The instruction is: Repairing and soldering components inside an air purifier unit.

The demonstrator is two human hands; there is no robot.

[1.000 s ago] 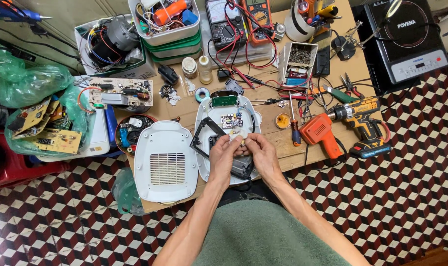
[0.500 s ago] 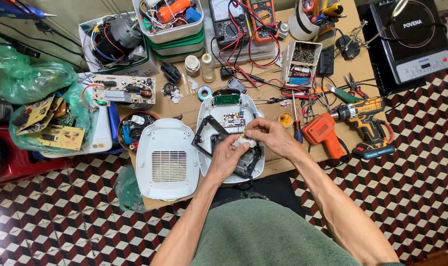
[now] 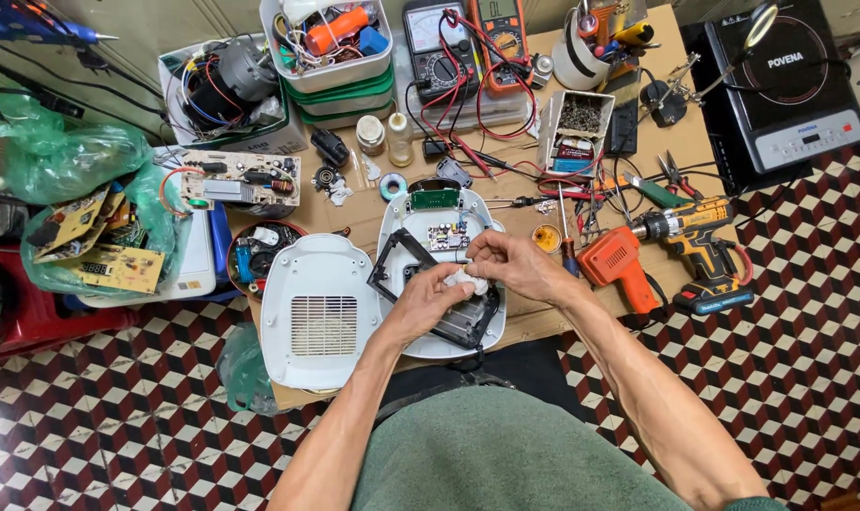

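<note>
our left hand (image 3: 428, 305) and right hand (image 3: 511, 266) meet over the opened white appliance base (image 3: 436, 274), both pinching a small crumpled white wad (image 3: 466, 280) between their fingertips; left fingers curled in from below-left, right thumb and forefinger closed on the wad from above-right. the wad sits right over the black frame (image 3: 403, 267) inside the base, near the middle of the wooden bench (image 3: 676, 142). we cannot tell if the wad touches the frame. inside the base above the hands there's a small circuit board (image 3: 446, 236) and a green display board (image 3: 434, 199) at the top edge. just left of the base, touching or nearly so, lies the white vented cover (image 3: 318, 320), grille facing up. right of the hands sits an orange heat tool (image 3: 618, 266), then a yellow and black cordless drill (image 3: 690, 242) beyond it. a small yellow tin (image 3: 546, 237) is just beside the right hand. further up the bench: two multimeters (image 3: 468, 38) with red leads, a box of screws (image 3: 577, 119), a white tub of parts (image 3: 328, 38), a bin with a motor (image 3: 223, 80). left side has a long bare circuit board (image 3: 239, 179) and a green plastic bag (image 3: 65, 156) with more boards. black induction cooker (image 3: 789, 85) at far right. checkered floor (image 3: 108, 416) below.
</note>
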